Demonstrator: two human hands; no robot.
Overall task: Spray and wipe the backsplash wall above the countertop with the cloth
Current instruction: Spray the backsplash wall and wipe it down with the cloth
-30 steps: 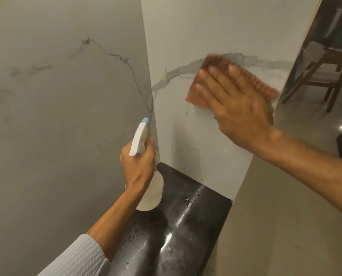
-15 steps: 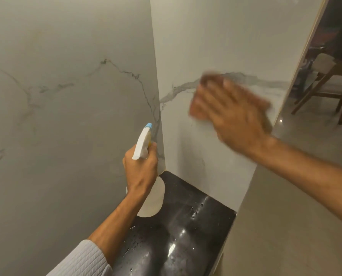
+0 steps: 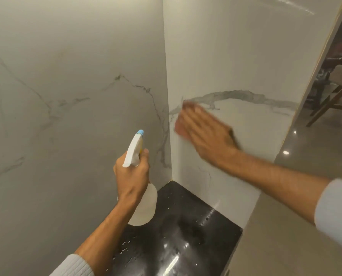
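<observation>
Since the earlier frames, right hand [image 3: 204, 134] has travelled leftward across the backsplash wall [image 3: 236, 62], from the panel's middle to a position near the inside corner; left hand [image 3: 131, 176] and its bottle remain much as before.

Head view. Right hand is spread flat, fingers extended and slightly apart, pressed on the cloth [image 3: 180, 130] against the wall. Heavy motion blur affects the hand. The cloth is almost wholly covered: only a reddish-brown edge shows beyond the fingertips, and a dark sliver appears at the heel of the hand, which cannot be identified with certainty. Its texture cannot be made out.

Left hand is closed around the neck of a spray bottle [image 3: 144, 208], one finger resting at the front of the white trigger head. The nozzle tip is blue and points up toward the corner. The pale bottle body hangs below the hand, partly hidden by the wrist.

The wall is pale marble-pattern panelling; a grey vein runs across the right panel just above the right hand. Both light sleeves are cut off at the frame edges.

Below lies the black counter [image 3: 188, 242], glossy, with scattered water droplets. A beige side panel [image 3: 285, 226] bounds it on the right. Beyond, a wooden chair [image 3: 333, 96] stands on a reflective floor, partly cut off and dim.
</observation>
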